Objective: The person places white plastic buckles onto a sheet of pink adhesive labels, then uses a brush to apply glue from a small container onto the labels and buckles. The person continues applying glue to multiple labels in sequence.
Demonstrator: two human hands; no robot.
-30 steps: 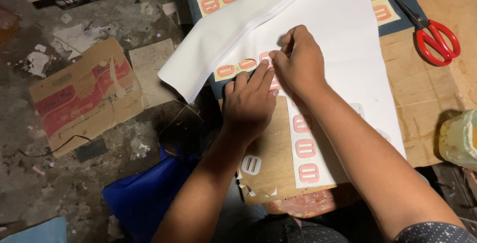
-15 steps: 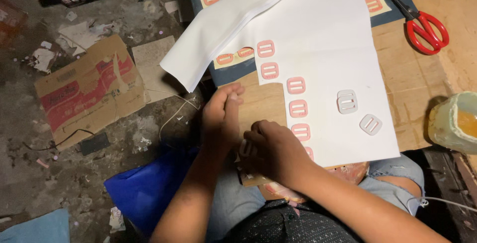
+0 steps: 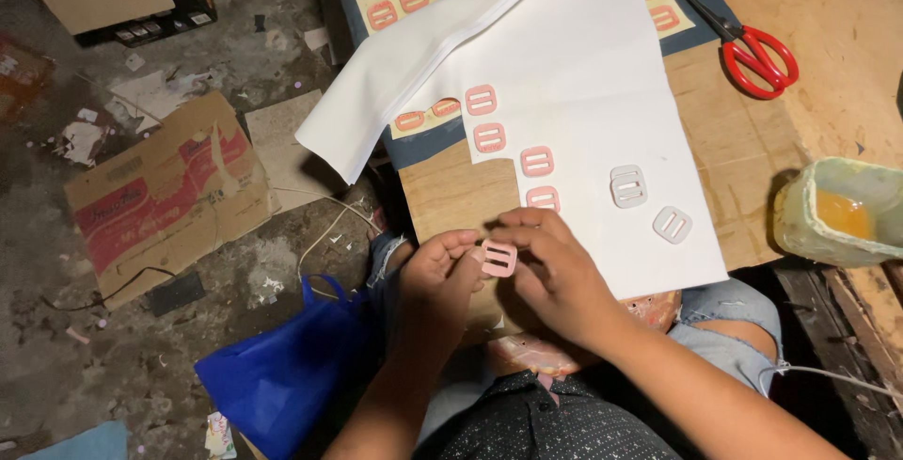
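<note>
Over the lap, below the white sheet (image 3: 602,112): left hand (image 3: 437,277) and right hand (image 3: 555,277) both in closed fingertip grip on one pink buckle (image 3: 498,258); two grey buckles (image 3: 628,186) lie on sheet.

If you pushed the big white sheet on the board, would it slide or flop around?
The white sheet would probably flop: another sheet's corner already droops past the wooden board. It looks thin and light, so it likely slides easily. The two white buckles resting on it might shift along with it.
</note>
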